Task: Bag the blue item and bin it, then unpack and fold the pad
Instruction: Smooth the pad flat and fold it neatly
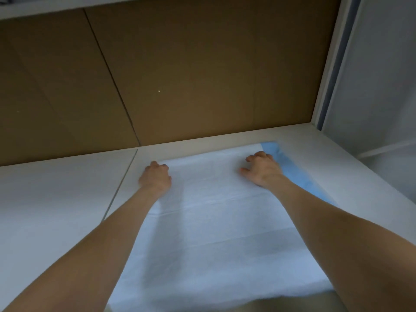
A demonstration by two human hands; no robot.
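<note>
White table (56,199) against cardboard backing (180,75): pad unpacked, lying flat
Head view: your left hand (155,177) is clenched on the pad (213,221) at its far left corner; your right hand (262,170), fingers curled, presses near the blue edge (290,170), likely readying the fold
</note>
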